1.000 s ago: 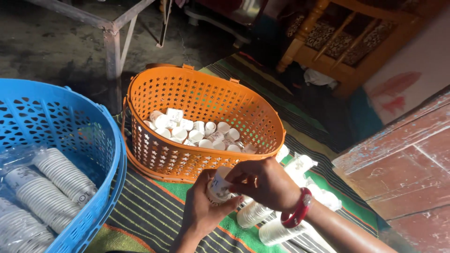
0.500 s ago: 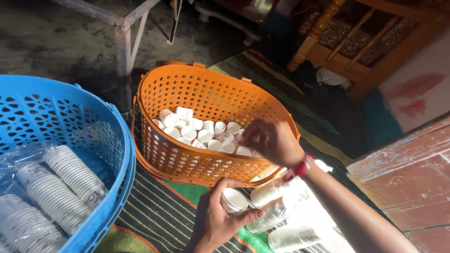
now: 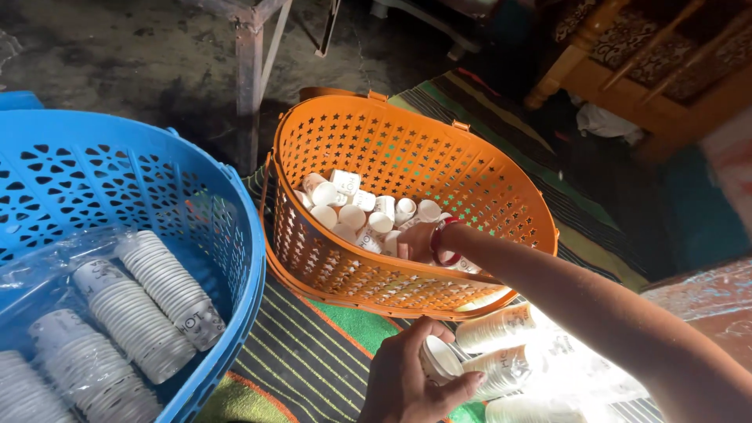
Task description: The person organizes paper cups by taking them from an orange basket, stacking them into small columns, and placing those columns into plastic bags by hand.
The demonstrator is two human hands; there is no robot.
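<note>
An orange perforated basket [image 3: 439, 157] sits on a striped mat and holds several small white paper cups [image 3: 354, 213]. My right hand [image 3: 415, 241], with a red band at the wrist, reaches down inside the basket among the cups; its fingers are mostly hidden behind the rim. My left hand [image 3: 407, 384] is below the basket's near rim, gripping the top of a stack of white paper cups [image 3: 470, 366] that lies on its side. More cup stacks [image 3: 501, 327] lie beside it in clear wrapping.
A blue plastic basket [image 3: 227, 227] at the left holds plastic-wrapped stacks of white cups [image 3: 157, 298]. A striped mat [image 3: 313, 352] covers the floor. A wooden chair [image 3: 627, 78] stands at the back right, and a table leg [image 3: 251, 86] behind the baskets.
My right hand has gone from the cup stack up over the rim and down into the orange basket. My left hand stays on the stack of cups below the basket.
</note>
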